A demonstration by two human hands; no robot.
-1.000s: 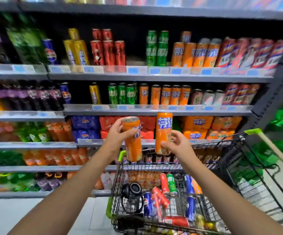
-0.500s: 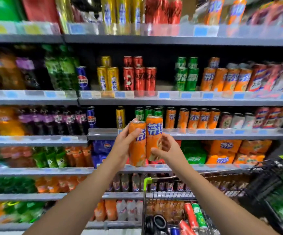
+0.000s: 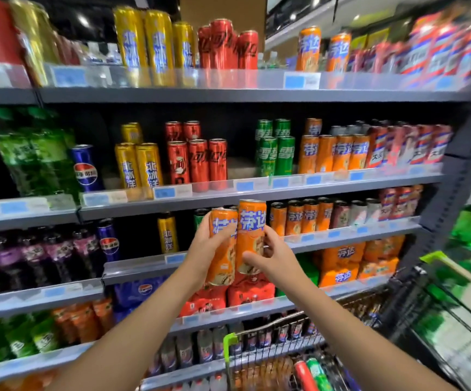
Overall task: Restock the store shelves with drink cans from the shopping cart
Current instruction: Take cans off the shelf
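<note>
I hold two tall orange drink cans upright and side by side in front of the shelves. My left hand [image 3: 204,251] grips the left orange can [image 3: 222,251]. My right hand [image 3: 275,256] grips the right orange can [image 3: 250,235], which stands slightly higher. The two cans touch. Behind them runs the third shelf [image 3: 350,235] with a row of matching orange cans [image 3: 302,217]. The shopping cart [image 3: 282,348] sits at the bottom right with a red can [image 3: 303,372] and a green can [image 3: 317,371] inside.
The shelf above [image 3: 256,190] carries yellow, red, green and orange cans, with a gap right of the red ones. The top shelf [image 3: 228,93] holds two orange cans [image 3: 323,50]. Bottles fill the left bays. A dark upright post [image 3: 460,176] ends the shelving on the right.
Both hands rose from above the cart with the two orange cans and brought them together. The view tilted upward, revealing the top shelf and hiding most of the cart.
</note>
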